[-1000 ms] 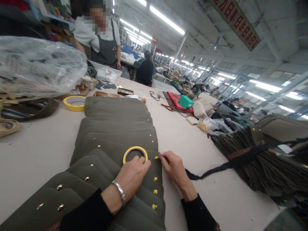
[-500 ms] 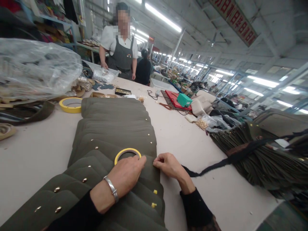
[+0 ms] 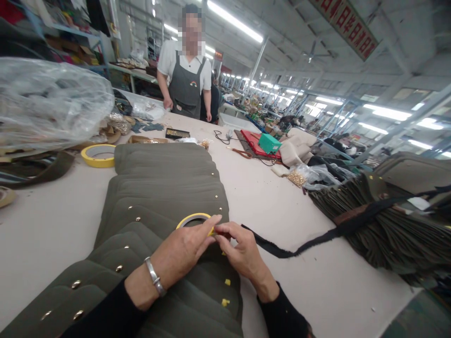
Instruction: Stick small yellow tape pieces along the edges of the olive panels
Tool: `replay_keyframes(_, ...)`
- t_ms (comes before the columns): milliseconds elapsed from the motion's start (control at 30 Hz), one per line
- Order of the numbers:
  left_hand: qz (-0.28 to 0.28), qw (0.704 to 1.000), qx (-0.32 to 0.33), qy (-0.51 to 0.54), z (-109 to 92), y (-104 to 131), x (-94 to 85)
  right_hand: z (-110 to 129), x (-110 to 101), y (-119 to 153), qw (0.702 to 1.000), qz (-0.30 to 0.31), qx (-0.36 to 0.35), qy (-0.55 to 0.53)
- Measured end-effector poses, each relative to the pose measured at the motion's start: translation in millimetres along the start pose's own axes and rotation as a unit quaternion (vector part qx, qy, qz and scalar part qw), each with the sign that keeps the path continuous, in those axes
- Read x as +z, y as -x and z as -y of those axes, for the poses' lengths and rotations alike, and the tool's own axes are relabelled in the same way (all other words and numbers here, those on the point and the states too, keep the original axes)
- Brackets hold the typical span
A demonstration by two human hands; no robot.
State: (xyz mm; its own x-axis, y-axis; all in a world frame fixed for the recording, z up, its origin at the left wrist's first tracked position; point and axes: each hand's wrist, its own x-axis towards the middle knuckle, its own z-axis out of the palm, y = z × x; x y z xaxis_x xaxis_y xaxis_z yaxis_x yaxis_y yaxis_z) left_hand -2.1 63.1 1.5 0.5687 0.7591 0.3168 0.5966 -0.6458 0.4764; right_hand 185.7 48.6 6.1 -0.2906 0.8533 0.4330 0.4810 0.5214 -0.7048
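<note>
Overlapping dark green fabric pieces with metal studs lie fanned out on the table. Over them, my left hand, with a silver bracelet at the wrist, is closed on a yellow tape roll. My right hand meets it at the roll's right side, thumb and forefinger pinched at the tape's edge; what lies between those fingertips is too small to make out. Small yellow tape bits stick to the right edge of the pieces, one of them just below my right hand.
Another yellow tape roll lies at the left, near a big plastic bag. A black strip runs to a fabric stack at the right. A person in an apron stands across the table.
My right hand has moved left and now meets my left hand at the tape roll. The roll has shifted slightly right. Another yellow bit shows below my right hand. The person across has shifted right in view.
</note>
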Motion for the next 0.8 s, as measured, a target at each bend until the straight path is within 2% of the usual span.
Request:
replay_keyframes(167, 0.023, 0.999, -0.03, 0.003, -7.1, -0.8, -1.4, -2.5, 6.9, 1.3, 0.998, -0.012, -0.041, 0.055)
replay_keyframes(300, 0.055, 0.997, -0.048, 0.012, -10.5, -2.2, -3.5, -6.7, 10.5, 4.5, 0.99, -0.05, -0.075, 0.111)
replay_keyframes(433, 0.043, 0.998, -0.053, -0.007, -10.3, -1.9, -0.8, -3.5, 13.2, 5.8, 0.985, -0.07, -0.076, 0.139)
replay_keyframes(500, 0.022, 0.998, -0.05, -0.022, -10.0, -1.5, 2.2, 1.7, 14.9, 5.2, 0.991, -0.08, -0.014, 0.105)
replay_keyframes(567, -0.006, 0.998, -0.045, -0.035, -10.4, -1.1, 5.0, 6.9, 17.4, 3.6, 0.992, -0.085, 0.096, 0.02)
replay_keyframes(667, -0.043, 0.998, -0.032, -0.046, -13.6, 0.2, 7.3, 8.0, 19.9, -0.3, 0.962, -0.078, 0.233, -0.12)
replay_keyframes(733, -0.059, 0.997, -0.02, -0.048, -17.6, 1.4, 7.7, 0.8, 17.6, -2.9, 0.943, -0.097, 0.276, -0.159)
replay_keyframes(800, -0.052, 0.997, -0.016, -0.055, -22.1, 2.2, 7.8, -11.8, 10.9, -4.0, 0.928, -0.113, 0.311, -0.169)
